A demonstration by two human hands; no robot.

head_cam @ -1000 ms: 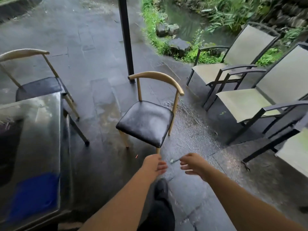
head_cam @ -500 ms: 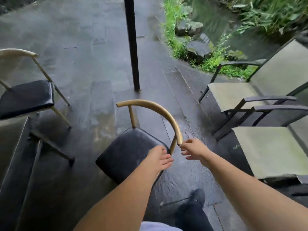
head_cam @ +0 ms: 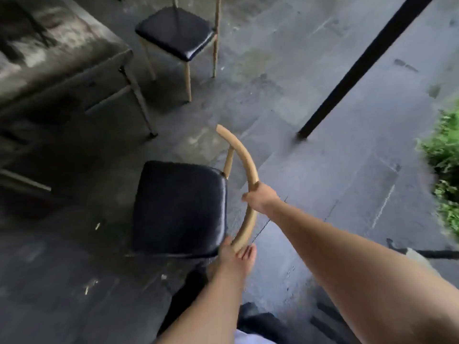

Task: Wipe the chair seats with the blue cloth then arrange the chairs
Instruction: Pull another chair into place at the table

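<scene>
While both arms reach forward from the bottom of the view, the right hand (head_cam: 262,198) curls around the middle of a curved, tan backrest rail (head_cam: 244,175), gripping it from above. The left hand (head_cam: 237,256) holds the near end of that same rail, thumb on one side and fingers wrapped on the other. The rail belongs to the near chair (head_cam: 178,207), which has a square black padded seat lying just left of the hands, its glossy surface catching a little light. One thin tan post joins the rail to the seat's far corner.

Beyond it, well apart, a second chair (head_cam: 177,33) of the same kind stands upright near the top of the view, with a black seat and slim tan legs. To the left is a dark, reflective tabletop (head_cam: 49,50) on thin metal legs, its nearest corner leg standing between the two chairs. The blue cloth is not visible.

The floor (head_cam: 310,120) is grey stone paving in large slabs, wet-looking and patchy. A black post (head_cam: 367,63) slants across the upper right and meets the floor to the right of the near chair. Green plants (head_cam: 444,170) blur along the right edge. The person's dark trouser leg and shoe (head_cam: 263,324) show at the bottom.
</scene>
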